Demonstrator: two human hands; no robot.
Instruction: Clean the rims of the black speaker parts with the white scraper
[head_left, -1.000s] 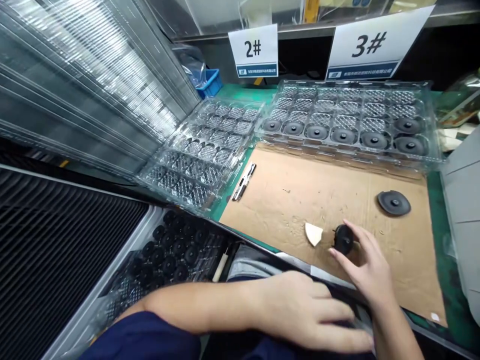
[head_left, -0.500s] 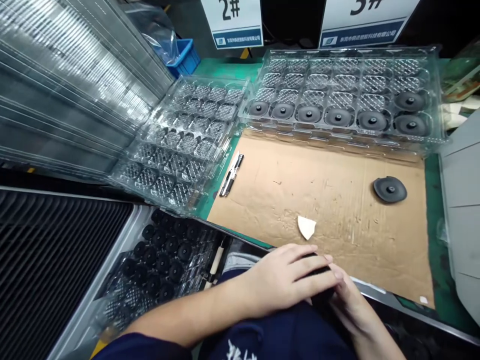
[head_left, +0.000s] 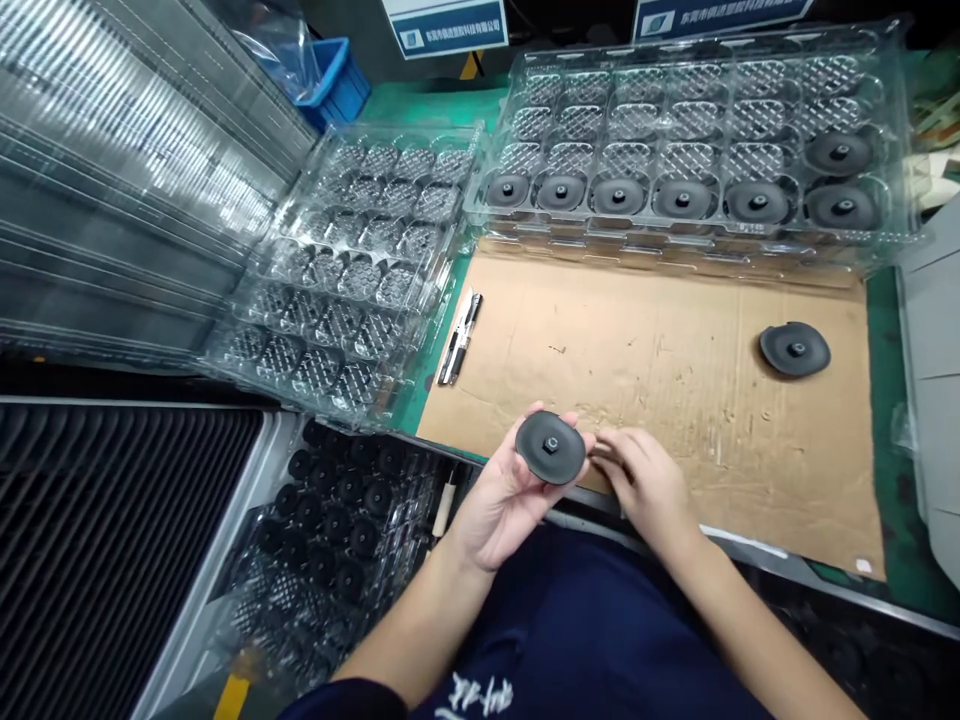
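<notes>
My left hand point(head_left: 499, 510) holds a dark grey oval plastic part point(head_left: 551, 449) above the front edge of the cardboard, its small central stud facing up. Just right of it, my right hand point(head_left: 651, 488) is closed, thumb and fingers pinched together low over the cardboard. Whatever lies in that pinch is hidden; the white wedge seen earlier cannot be made out. A similar oval part point(head_left: 795, 349) rests alone on the right side of the cardboard sheet point(head_left: 570, 310).
A clear compartment tray point(head_left: 630, 150) at the back carries several oval parts along its front row. Another clear tray point(head_left: 337, 270) stands left. Pens or knives point(head_left: 460, 340) lie at the cardboard's left edge. Black parts point(head_left: 330, 510) fill a lower tray, near a wooden-handled tool point(head_left: 444, 508).
My hands have separated and moved up over the cardboard edge. The oval part now shows in my left hand. The white wedge is no longer visible, and the camera view has shifted.
</notes>
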